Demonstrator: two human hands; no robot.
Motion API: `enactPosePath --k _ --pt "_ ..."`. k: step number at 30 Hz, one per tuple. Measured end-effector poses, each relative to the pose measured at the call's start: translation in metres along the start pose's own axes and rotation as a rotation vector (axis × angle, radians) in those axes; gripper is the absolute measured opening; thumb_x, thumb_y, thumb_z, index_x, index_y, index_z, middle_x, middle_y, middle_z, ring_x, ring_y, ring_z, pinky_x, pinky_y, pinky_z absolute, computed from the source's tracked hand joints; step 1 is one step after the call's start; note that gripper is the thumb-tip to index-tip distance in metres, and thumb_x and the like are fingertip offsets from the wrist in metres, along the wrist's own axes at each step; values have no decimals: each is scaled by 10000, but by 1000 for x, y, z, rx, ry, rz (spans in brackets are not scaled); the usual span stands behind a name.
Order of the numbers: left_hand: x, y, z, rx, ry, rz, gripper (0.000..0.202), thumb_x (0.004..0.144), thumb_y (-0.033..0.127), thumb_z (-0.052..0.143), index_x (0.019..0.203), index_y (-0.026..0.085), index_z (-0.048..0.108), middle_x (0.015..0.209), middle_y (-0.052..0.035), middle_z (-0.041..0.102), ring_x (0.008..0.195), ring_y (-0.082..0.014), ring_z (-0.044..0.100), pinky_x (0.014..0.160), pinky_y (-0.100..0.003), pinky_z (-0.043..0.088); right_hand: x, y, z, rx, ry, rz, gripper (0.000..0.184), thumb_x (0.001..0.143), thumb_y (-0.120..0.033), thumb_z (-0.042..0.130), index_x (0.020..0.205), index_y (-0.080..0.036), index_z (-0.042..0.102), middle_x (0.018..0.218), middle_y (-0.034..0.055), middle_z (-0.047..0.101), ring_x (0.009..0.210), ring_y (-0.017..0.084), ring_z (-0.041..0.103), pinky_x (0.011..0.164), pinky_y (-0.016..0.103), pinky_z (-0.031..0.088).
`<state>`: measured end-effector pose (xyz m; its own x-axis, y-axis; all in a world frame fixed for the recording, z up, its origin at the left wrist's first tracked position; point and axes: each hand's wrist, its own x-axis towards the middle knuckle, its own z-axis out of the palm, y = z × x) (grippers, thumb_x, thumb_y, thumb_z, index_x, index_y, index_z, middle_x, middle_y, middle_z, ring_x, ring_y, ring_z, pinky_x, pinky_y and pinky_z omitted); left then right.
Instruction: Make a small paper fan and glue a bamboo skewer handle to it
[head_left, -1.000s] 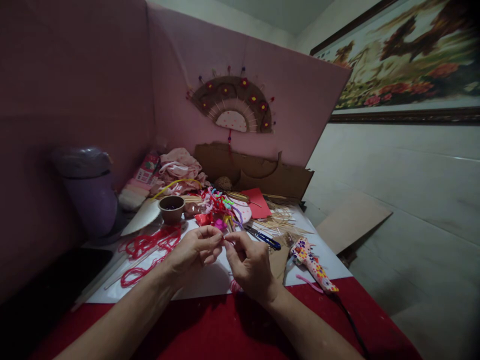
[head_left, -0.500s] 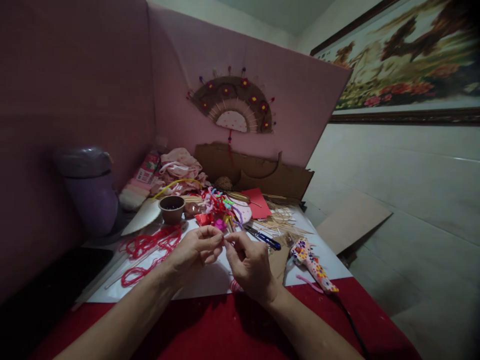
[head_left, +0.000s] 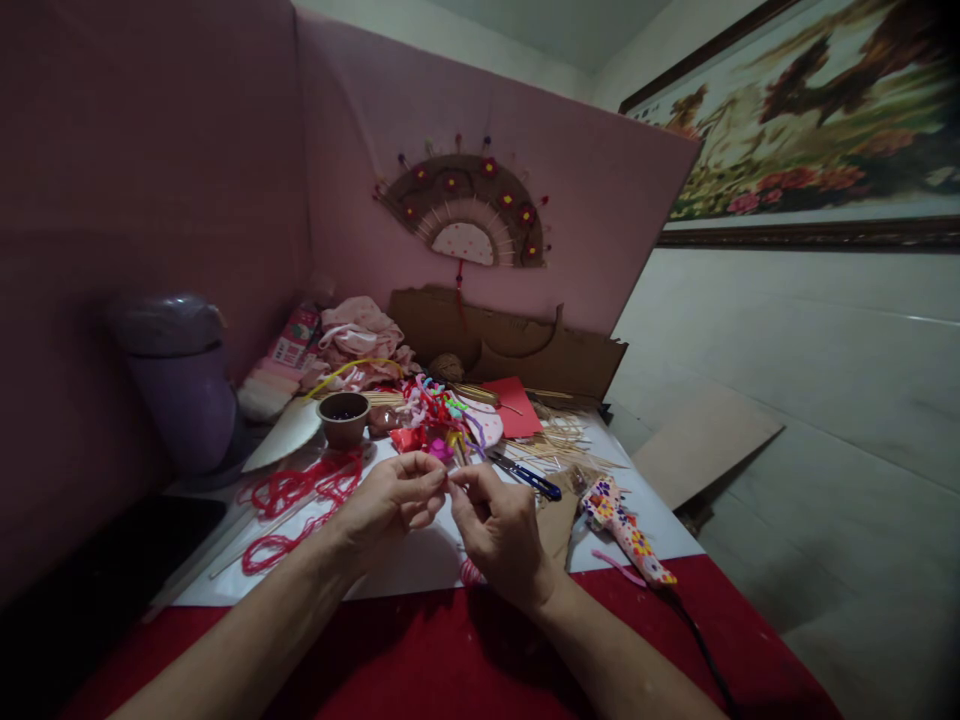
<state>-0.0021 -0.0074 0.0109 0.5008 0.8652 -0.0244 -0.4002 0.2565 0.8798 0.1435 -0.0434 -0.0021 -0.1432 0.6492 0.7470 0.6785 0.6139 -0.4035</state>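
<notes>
My left hand [head_left: 394,505] and my right hand [head_left: 499,530] meet above a white sheet [head_left: 409,560] on the red table [head_left: 420,660]. Both pinch a tiny piece between thumb and fingertips, too small to name. Just beyond them lies a heap of coloured pipe cleaners [head_left: 439,410]. Blue-handled scissors [head_left: 525,475] lie to the right of my fingers. A patterned glue gun [head_left: 622,525] rests further right, its cord running off the front edge.
Red string [head_left: 296,495] is tangled on the left beside a small brown bowl [head_left: 343,417]. Thin wooden sticks [head_left: 559,440], a red card [head_left: 514,405] and cardboard [head_left: 517,345] lie behind. A purple container [head_left: 176,375] stands far left. A decorated fan [head_left: 465,205] hangs on the pink board.
</notes>
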Motion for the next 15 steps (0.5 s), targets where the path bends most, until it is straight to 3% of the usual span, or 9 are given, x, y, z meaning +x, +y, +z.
enactPosePath --k 9,15 --pt "0 -2 -2 -20 -2 10 195 648 219 737 698 104 588 561 5 530 418 -24 395 407 -158 266 0 -3 -3 -1 -35 52 112 828 -213 502 896 -154 569 522 -34 519 423 92 451 435 201 288" --pt "-2 -1 -2 -14 0 2 180 666 210 722 701 104 581 556 6 539 414 -23 407 405 -150 271 -1 -1 -1 17 -45 63 90 837 -205 488 873 -158 556 576 -20 571 439 86 468 461 201 303"
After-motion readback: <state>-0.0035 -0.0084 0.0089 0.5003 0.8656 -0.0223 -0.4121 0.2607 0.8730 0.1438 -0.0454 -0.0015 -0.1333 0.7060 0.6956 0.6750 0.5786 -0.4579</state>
